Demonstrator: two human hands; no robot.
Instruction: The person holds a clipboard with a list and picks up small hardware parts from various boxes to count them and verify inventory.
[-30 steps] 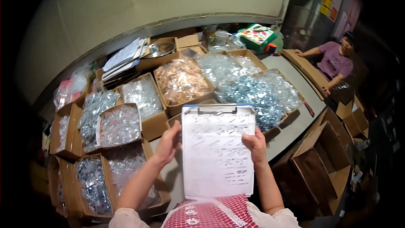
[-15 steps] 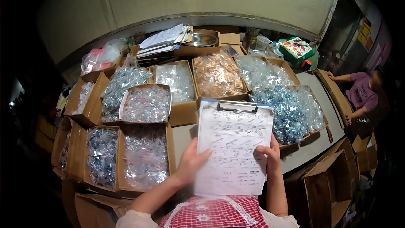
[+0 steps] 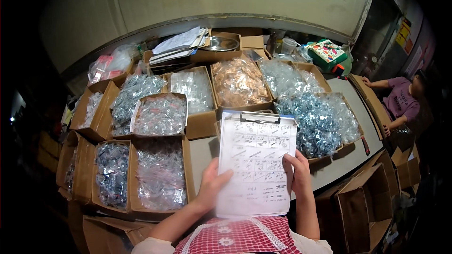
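Observation:
In front of my chest is a clipboard [image 3: 256, 160] with a white sheet of printed parts drawings under its metal clip. My left hand [image 3: 213, 183] grips its left edge, thumb lying on the paper. On the opposite edge my right hand [image 3: 299, 171] holds it, thumb bent over the sheet; the other fingers of both hands are mostly hidden behind the board. Just beyond stand open cardboard boxes full of small bagged hardware: copper-coloured pieces [image 3: 239, 81], bluish metal pieces [image 3: 310, 122] and silvery pieces [image 3: 159, 113].
More boxes of bagged parts [image 3: 161, 174] fill the table's left side. Papers [image 3: 176, 41] and a metal bowl [image 3: 221, 43] lie at the back. A red-handled tool [image 3: 365, 146] rests near the right edge. Empty cartons [image 3: 362, 207] stand lower right. A person in purple [image 3: 402, 96] holds a cardboard box.
The clipboard has shifted slightly left in view. My right thumb has moved up along the sheet's right edge. Both hands keep their hold.

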